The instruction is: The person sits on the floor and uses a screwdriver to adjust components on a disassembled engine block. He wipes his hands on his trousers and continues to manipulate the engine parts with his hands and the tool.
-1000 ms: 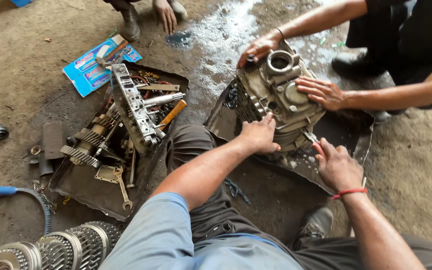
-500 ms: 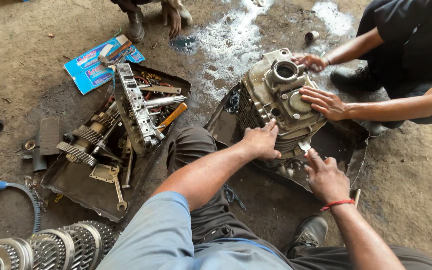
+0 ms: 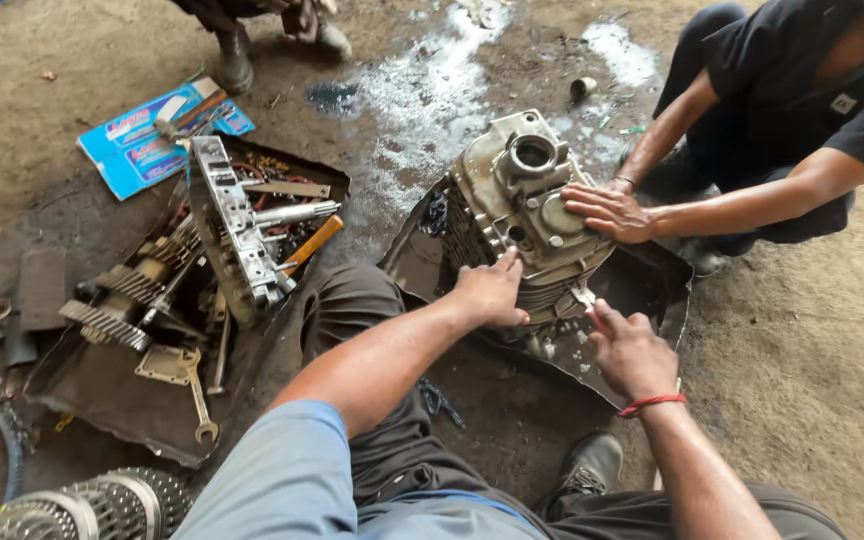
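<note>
A grimy metal engine casing (image 3: 522, 215) sits a little toward two o'clock from the middle of the view, standing in a dark, oily sheet-metal tray (image 3: 642, 285) on the dirt floor (image 3: 812, 380). The left hand (image 3: 490, 290) lies on the casing's near side at about six o'clock of it, palm down, fingers loosely spread and pressing on the ribbed metal, not closed around anything. The right hand (image 3: 630, 350) is at the casing's five o'clock corner, fingers curled, thumb and forefinger pinched at a small bright part on the lower edge; whether it truly grips that part, I cannot tell. A red string (image 3: 650, 404) circles that wrist.

A co-worker's hand (image 3: 607, 212) rests flat on the casing's three o'clock side, and the same person's other arm reaches behind the casing, its hand hidden.

At nine o'clock of the view a second dark tray (image 3: 102, 390) holds loose parts: a long pale valve block (image 3: 235, 235) standing on edge, a steel shaft (image 3: 297, 212), a tool with an orange handle (image 3: 312, 243), toothed gears (image 3: 107, 322) and a spanner (image 3: 197, 395). A blue carton (image 3: 147, 140) lies on the floor at eleven o'clock. A stack of gears (image 3: 102, 505) shows at seven o'clock. Wet patches (image 3: 432, 80) shine on the ground at twelve o'clock, just beyond the casing.
</note>
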`<control>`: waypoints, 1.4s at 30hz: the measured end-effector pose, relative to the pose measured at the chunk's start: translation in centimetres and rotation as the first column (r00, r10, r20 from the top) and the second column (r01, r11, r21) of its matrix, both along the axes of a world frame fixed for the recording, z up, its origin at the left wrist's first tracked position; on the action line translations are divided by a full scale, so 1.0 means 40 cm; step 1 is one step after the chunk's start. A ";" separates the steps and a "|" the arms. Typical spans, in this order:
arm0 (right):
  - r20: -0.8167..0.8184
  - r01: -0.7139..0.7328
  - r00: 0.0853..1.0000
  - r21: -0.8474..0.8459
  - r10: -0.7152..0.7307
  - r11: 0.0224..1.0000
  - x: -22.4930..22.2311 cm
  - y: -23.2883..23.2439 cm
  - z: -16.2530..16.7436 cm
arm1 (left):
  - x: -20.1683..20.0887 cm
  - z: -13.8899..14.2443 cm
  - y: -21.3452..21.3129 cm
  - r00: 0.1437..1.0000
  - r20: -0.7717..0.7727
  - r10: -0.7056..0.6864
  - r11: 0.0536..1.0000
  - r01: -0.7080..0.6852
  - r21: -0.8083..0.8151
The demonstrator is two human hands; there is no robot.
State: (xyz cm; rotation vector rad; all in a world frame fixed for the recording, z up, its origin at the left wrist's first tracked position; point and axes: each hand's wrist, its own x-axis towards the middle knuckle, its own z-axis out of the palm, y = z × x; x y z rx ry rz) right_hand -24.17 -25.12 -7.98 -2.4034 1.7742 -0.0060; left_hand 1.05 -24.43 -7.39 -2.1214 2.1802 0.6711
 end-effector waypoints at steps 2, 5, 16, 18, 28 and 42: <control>-0.009 0.012 1.000 0.010 -0.012 1.000 0.002 0.002 0.003 | 0.000 -0.001 -0.001 1.000 0.006 -0.005 1.000 0.005 0.003; -0.035 -0.035 0.999 0.018 0.035 0.999 0.006 0.001 0.005 | -0.002 0.002 -0.003 0.999 0.027 -0.019 1.000 0.019 0.004; -0.085 -0.038 0.996 0.020 0.040 0.999 0.007 0.001 -0.010 | 0.004 0.002 0.004 0.999 0.017 -0.039 0.999 0.039 0.001; -0.080 -0.040 0.996 0.031 0.043 0.999 0.007 0.002 -0.015 | 0.003 0.000 0.003 0.999 0.014 -0.029 1.000 0.029 0.004; -0.083 -0.028 0.996 0.004 0.028 1.000 -0.002 -0.005 -0.021 | 0.004 -0.002 0.005 0.999 0.015 -0.048 0.999 0.048 0.008; 0.118 -0.081 0.989 -0.087 0.091 0.993 -0.017 0.004 -0.030 | 0.010 -0.041 -0.011 0.988 0.019 -0.151 0.979 0.152 -0.137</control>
